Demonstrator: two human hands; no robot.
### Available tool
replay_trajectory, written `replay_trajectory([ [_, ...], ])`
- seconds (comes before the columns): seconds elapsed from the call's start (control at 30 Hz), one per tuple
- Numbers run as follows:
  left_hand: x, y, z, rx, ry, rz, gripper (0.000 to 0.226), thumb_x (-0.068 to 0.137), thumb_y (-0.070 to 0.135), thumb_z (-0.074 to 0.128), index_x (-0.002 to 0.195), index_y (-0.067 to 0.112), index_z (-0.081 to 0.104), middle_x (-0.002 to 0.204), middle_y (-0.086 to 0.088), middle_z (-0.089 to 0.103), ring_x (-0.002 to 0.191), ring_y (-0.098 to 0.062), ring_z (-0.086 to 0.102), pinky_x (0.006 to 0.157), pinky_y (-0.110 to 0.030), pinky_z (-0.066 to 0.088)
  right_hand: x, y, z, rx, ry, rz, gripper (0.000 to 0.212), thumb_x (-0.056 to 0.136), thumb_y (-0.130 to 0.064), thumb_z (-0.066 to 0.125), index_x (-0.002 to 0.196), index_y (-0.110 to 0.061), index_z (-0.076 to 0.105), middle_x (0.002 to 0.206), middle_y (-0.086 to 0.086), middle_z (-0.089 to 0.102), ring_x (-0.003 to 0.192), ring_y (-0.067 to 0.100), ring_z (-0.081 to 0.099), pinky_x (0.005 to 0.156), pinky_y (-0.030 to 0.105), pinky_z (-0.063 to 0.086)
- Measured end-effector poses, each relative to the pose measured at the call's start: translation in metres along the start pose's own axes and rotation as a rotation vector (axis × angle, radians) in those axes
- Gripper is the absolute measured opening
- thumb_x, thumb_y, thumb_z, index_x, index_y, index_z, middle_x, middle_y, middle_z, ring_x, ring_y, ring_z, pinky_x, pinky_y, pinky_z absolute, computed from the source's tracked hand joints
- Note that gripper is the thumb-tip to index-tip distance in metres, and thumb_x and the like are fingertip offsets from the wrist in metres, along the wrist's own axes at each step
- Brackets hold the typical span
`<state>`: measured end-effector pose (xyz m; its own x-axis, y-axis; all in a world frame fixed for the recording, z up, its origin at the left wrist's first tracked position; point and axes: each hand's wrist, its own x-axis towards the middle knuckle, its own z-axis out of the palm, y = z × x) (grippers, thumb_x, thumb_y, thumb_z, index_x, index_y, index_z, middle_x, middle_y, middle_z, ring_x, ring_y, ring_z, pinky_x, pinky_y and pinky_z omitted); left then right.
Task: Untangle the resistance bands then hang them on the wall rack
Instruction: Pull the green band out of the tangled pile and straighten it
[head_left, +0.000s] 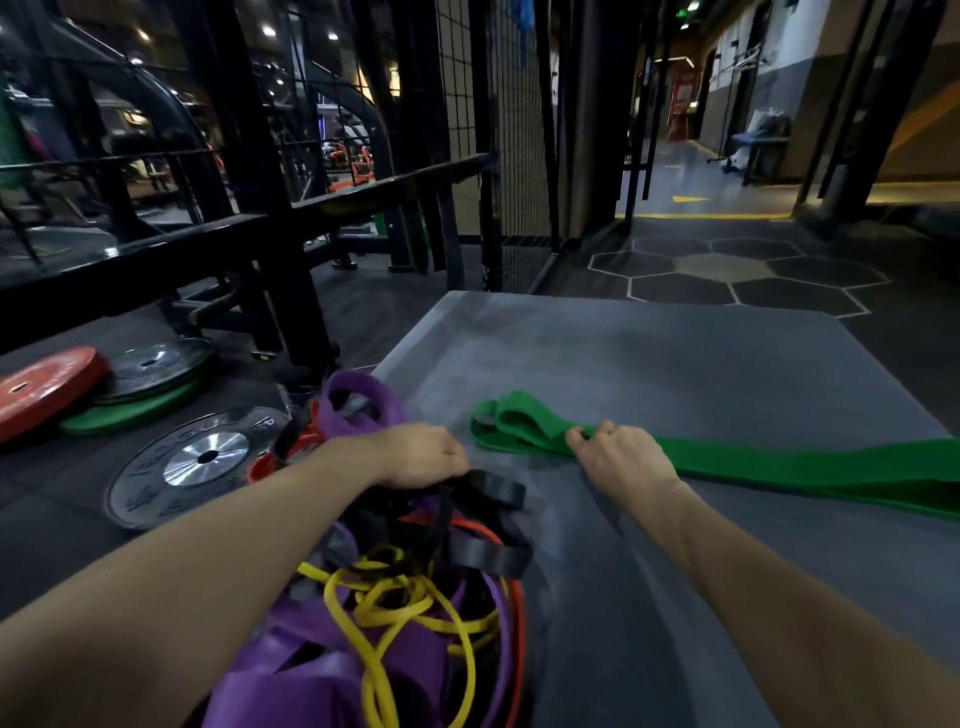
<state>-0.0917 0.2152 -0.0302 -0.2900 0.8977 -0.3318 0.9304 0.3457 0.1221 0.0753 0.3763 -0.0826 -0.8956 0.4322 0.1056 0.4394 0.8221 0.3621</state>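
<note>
Bands of many colours lie in a knotted heap (415, 613) at the near left of the grey surface (675, 364). Yellow (395, 613), purple (311, 691), orange (514, 623) and black (488, 551) bands cross over each other there.

Just past the heap, the left hand (421, 457) rests on top of the black bands with its fingers curled down into them. It seems to hold the heap in place, though the fingertips are hidden.

To the right, the right hand (618, 457) pinches the green band (779, 462) between bent fingers and thumb. The green band lies flat on the surface. Its folded end sits just left of the right hand, and the rest runs off to the right edge of the view. It looks already free of the heap.

To do this step well, the person should pull one band at a time, slowly, while the left hand keeps the heap down. A hard tug could tighten the knots.

Weight plates (197, 457) lie on the floor to the left. Farther off stands a wire wall panel (498, 130); no hanging rack can be told for sure.
</note>
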Motion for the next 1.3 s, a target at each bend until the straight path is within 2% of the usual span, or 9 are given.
replay_trajectory([
  [0.17, 0.029, 0.011, -0.006, -0.340, 0.299, -0.205, 0.046, 0.098, 0.042, 0.035, 0.071, 0.015, 0.061, 0.082, -0.008, 0.072, 0.078, -0.021, 0.068, 0.083, -0.027, 0.049, -0.005, 0.004, -0.006, -0.040, -0.036, 0.008, 0.042, 0.094, -0.002, 0.030, 0.136, -0.003, 0.030, 0.123, 0.021, 0.053, 0.107, 0.036, 0.059, 0.080, 0.042, 0.050],
  [0.3, 0.063, 0.019, -0.006, -0.152, 0.514, -0.216, 0.031, 0.093, 0.042, 0.048, 0.103, 0.012, 0.050, 0.111, -0.008, 0.052, 0.102, -0.028, 0.054, 0.081, -0.038, 0.042, -0.006, 0.007, -0.002, -0.010, -0.004, 0.017, 0.044, 0.094, -0.003, 0.032, 0.138, -0.003, 0.029, 0.121, 0.020, 0.053, 0.105, 0.033, 0.060, 0.074, 0.037, 0.047],
  [0.43, 0.080, 0.017, -0.003, -0.299, 0.417, -0.123, 0.033, 0.096, 0.026, 0.048, 0.123, 0.008, 0.054, 0.126, -0.013, 0.053, 0.117, -0.030, 0.050, 0.097, -0.034, 0.040, -0.008, 0.008, -0.008, -0.172, 0.114, 0.041, 0.043, 0.072, -0.004, 0.049, 0.109, -0.017, 0.067, 0.079, 0.010, 0.068, 0.063, 0.024, 0.068, 0.049, 0.025, 0.048],
  [0.57, 0.073, 0.001, 0.015, -0.422, 0.435, -0.127, 0.032, 0.086, 0.020, 0.065, 0.116, 0.010, 0.061, 0.115, -0.007, 0.065, 0.110, -0.023, 0.059, 0.095, -0.029, 0.043, -0.001, 0.008, -0.002, -0.032, 0.043, -0.013, 0.029, 0.094, -0.011, 0.040, 0.118, -0.011, 0.056, 0.110, 0.012, 0.063, 0.099, 0.032, 0.064, 0.069, 0.032, 0.045],
  [0.67, 0.072, -0.001, 0.022, -0.430, 0.463, -0.129, 0.033, 0.083, 0.021, 0.069, 0.114, 0.014, 0.061, 0.113, -0.002, 0.066, 0.108, -0.020, 0.060, 0.097, -0.028, 0.043, -0.001, 0.005, -0.015, 0.014, 0.181, 0.076, 0.027, 0.072, -0.040, 0.073, 0.087, -0.018, 0.070, 0.088, 0.004, 0.065, 0.088, 0.025, 0.063, 0.054, 0.027, 0.044],
  [0.77, 0.075, -0.002, 0.025, -0.453, 0.483, -0.125, 0.034, 0.080, 0.019, 0.071, 0.112, 0.014, 0.062, 0.112, -0.002, 0.066, 0.107, -0.020, 0.060, 0.097, -0.029, 0.044, 0.010, -0.011, -0.009, 0.230, 0.103, 0.041, 0.044, 0.079, -0.036, 0.066, 0.115, -0.015, 0.055, 0.107, 0.007, 0.058, 0.106, 0.028, 0.054, 0.068, 0.036, 0.051],
  [0.9, 0.071, -0.005, 0.030, -0.564, 0.499, -0.105, 0.035, 0.081, 0.011, 0.069, 0.116, 0.008, 0.061, 0.117, -0.006, 0.064, 0.112, -0.018, 0.059, 0.092, -0.015, 0.037, 0.023, -0.027, -0.002, 0.151, 0.216, 0.046, 0.042, 0.046, -0.028, 0.086, 0.082, -0.021, 0.065, 0.066, -0.002, 0.060, 0.060, 0.020, 0.062, 0.032, 0.022, 0.037],
  [1.13, 0.066, 0.001, 0.034, -0.738, 0.554, -0.152, 0.033, 0.082, 0.001, 0.067, 0.114, 0.004, 0.064, 0.117, -0.012, 0.065, 0.110, -0.020, 0.060, 0.084, -0.008, 0.034, 0.029, -0.022, 0.004, 0.037, 0.305, -0.057, 0.035, 0.039, -0.031, 0.089, 0.058, -0.022, 0.061, 0.053, -0.004, 0.055, 0.045, 0.018, 0.057, 0.029, 0.018, 0.029],
  [1.3, 0.062, 0.003, 0.035, -0.713, 0.581, -0.185, 0.033, 0.083, 0.001, 0.065, 0.114, 0.009, 0.065, 0.117, -0.007, 0.065, 0.111, -0.016, 0.058, 0.077, -0.003, 0.029, 0.031, -0.017, -0.011, 0.124, 0.284, -0.091, 0.042, 0.070, -0.033, 0.074, 0.106, -0.017, 0.061, 0.089, 0.006, 0.060, 0.074, 0.029, 0.064, 0.045, 0.033, 0.045],
])
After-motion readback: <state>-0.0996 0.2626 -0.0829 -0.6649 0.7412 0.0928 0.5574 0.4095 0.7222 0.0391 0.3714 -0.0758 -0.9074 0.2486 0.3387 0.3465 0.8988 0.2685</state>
